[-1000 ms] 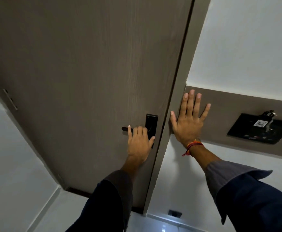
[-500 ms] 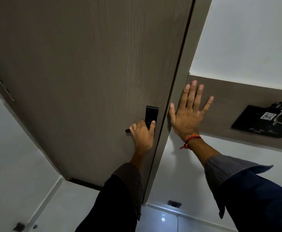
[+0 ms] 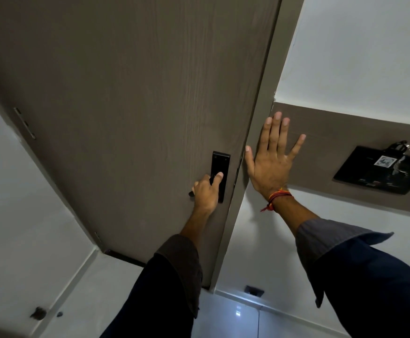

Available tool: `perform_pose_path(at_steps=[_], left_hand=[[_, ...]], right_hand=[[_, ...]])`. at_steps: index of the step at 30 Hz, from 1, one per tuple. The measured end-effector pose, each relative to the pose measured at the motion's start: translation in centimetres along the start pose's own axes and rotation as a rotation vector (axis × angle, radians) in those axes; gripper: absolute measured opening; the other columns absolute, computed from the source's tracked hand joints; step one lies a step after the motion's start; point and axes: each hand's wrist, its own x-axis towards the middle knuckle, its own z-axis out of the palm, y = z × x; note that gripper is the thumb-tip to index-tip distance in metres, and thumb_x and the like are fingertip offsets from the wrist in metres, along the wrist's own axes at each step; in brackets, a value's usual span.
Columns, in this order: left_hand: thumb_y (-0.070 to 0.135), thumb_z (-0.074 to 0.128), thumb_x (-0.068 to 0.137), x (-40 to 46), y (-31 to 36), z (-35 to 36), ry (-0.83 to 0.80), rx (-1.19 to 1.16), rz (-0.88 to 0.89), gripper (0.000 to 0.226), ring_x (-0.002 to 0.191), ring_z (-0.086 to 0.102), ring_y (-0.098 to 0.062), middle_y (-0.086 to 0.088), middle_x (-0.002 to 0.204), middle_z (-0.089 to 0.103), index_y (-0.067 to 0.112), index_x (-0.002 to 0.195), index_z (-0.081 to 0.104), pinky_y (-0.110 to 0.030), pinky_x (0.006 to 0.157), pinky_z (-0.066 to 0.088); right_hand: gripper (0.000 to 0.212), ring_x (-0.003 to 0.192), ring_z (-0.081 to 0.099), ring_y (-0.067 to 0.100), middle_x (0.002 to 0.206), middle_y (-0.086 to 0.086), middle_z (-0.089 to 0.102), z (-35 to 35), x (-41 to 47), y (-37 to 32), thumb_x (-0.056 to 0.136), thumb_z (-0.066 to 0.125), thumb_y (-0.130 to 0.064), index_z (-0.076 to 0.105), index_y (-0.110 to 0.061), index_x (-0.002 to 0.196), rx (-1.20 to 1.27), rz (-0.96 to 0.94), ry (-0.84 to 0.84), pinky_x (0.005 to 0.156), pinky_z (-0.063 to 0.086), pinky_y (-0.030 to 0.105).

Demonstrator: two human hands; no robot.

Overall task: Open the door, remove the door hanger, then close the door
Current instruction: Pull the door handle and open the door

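A grey-brown wooden door (image 3: 131, 98) fills the upper left of the head view and sits in its frame (image 3: 260, 132). My left hand (image 3: 206, 191) is curled around the black lever handle (image 3: 190, 193) below the black lock plate (image 3: 219, 172), thumb resting on the plate. My right hand (image 3: 272, 162) lies flat with fingers spread on the brown wall panel (image 3: 333, 142) just right of the frame; a red thread band circles its wrist. No door hanger shows on this side of the door.
A black card-holder switch plate (image 3: 379, 172) with a key tag in it hangs on the wall panel to the right. Door hinges (image 3: 25, 123) run along the left edge. A dark door stop (image 3: 38, 313) sits low on the left white wall.
My left hand has closed its fingers around the lever handle, where earlier it lay loosely over it. The view has shifted slightly; my right hand stays flat on the panel.
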Motion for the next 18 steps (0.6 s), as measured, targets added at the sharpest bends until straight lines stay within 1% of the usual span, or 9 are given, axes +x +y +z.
perform_pose_path(at_steps=[2, 3, 4, 6, 9, 11, 14, 16, 18], left_hand=[[0.053, 0.042, 0.102, -0.6, 0.1, -0.7, 0.0, 0.204, 0.092, 0.057, 0.128, 0.047, -0.036, -0.02, 0.122, 0.063, 0.003, 0.123, 0.061, -0.054, 0.109, 0.04], [0.053, 0.04, 0.102, -0.9, 0.2, -1.3, 0.006, 0.371, 0.159, 0.056, 0.127, 0.047, -0.037, -0.018, 0.122, 0.064, 0.006, 0.122, 0.061, -0.055, 0.111, 0.037], [0.054, 0.038, 0.103, -1.1, 0.5, -1.9, 0.016, 0.565, 0.24, 0.055, 0.126, 0.047, -0.036, -0.017, 0.123, 0.064, 0.007, 0.122, 0.061, -0.055, 0.115, 0.033], [0.052, 0.034, 0.104, -2.0, 1.2, -3.0, 0.037, 0.882, 0.362, 0.056, 0.126, 0.05, -0.035, -0.017, 0.124, 0.065, 0.007, 0.122, 0.061, -0.055, 0.12, 0.025], [0.044, 0.03, 0.106, -3.9, 2.5, -3.1, 0.06, 1.158, 0.381, 0.054, 0.123, 0.053, -0.036, -0.018, 0.123, 0.064, 0.004, 0.126, 0.06, -0.054, 0.121, 0.025], [0.033, 0.03, 0.108, -5.3, 3.0, -3.0, 0.038, 1.246, 0.358, 0.045, 0.121, 0.053, -0.036, -0.018, 0.123, 0.062, 0.006, 0.132, 0.058, -0.055, 0.119, 0.028], [0.025, 0.032, 0.107, -6.7, 3.4, -3.3, 0.018, 1.244, 0.248, 0.042, 0.123, 0.054, -0.039, -0.021, 0.127, 0.059, 0.007, 0.136, 0.057, -0.056, 0.118, 0.031], [0.028, 0.03, 0.108, -7.6, 3.6, -3.3, 0.051, 1.223, 0.176, 0.048, 0.132, 0.049, -0.042, -0.027, 0.138, 0.055, -0.001, 0.138, 0.053, -0.054, 0.119, 0.031], [0.029, 0.028, 0.108, -8.6, 3.4, -3.3, 0.084, 1.24, 0.139, 0.054, 0.143, 0.037, -0.045, -0.033, 0.151, 0.042, -0.008, 0.146, 0.041, -0.053, 0.122, 0.027]], right_hand=[[0.088, 0.162, -0.036, 0.019, 0.176, 0.006, -0.028, -0.4, 0.0, 0.1, 0.108, 0.028, -0.058, -0.022, -0.013, 0.166, 0.009, -0.012, -0.013, 0.127, -0.024, 0.058], [0.087, 0.161, -0.036, 0.018, 0.175, 0.006, -0.03, -0.7, 0.0, 0.1, 0.108, 0.027, -0.058, -0.022, -0.013, 0.166, 0.015, -0.019, -0.024, 0.127, -0.024, 0.057], [0.086, 0.161, -0.036, 0.018, 0.176, 0.006, -0.027, -1.0, 0.0, 0.2, 0.109, 0.026, -0.057, -0.021, -0.013, 0.166, 0.021, -0.022, -0.034, 0.127, -0.024, 0.057], [0.085, 0.16, -0.037, 0.017, 0.179, 0.008, -0.009, -1.7, 0.1, 0.1, 0.109, 0.03, -0.055, -0.018, -0.013, 0.166, 0.035, -0.012, -0.065, 0.127, -0.026, 0.056], [0.084, 0.16, -0.037, 0.016, 0.176, 0.01, 0.005, -2.6, 0.1, 0.0, 0.108, 0.036, -0.053, -0.009, -0.013, 0.166, 0.078, 0.024, -0.107, 0.127, -0.027, 0.054], [0.084, 0.165, -0.025, 0.02, 0.177, 0.01, 0.008, -3.3, -0.1, 0.1, 0.108, 0.038, -0.052, -0.005, -0.012, 0.167, 0.122, 0.011, -0.132, 0.128, -0.022, 0.057], [0.082, 0.168, 0.013, 0.028, 0.178, 0.013, 0.015, -4.2, -0.6, 0.3, 0.108, 0.042, -0.048, 0.007, -0.01, 0.171, 0.174, -0.023, -0.169, 0.13, 0.001, 0.064], [0.079, 0.167, 0.017, 0.029, 0.179, 0.013, 0.012, -4.8, -0.8, 0.6, 0.108, 0.042, -0.046, 0.013, -0.009, 0.171, 0.21, -0.037, -0.209, 0.13, 0.002, 0.064], [0.078, 0.168, 0.008, 0.028, 0.179, 0.013, 0.009, -5.3, -1.0, 0.8, 0.109, 0.041, -0.046, 0.012, -0.009, 0.171, 0.241, -0.043, -0.244, 0.13, -0.009, 0.061]])
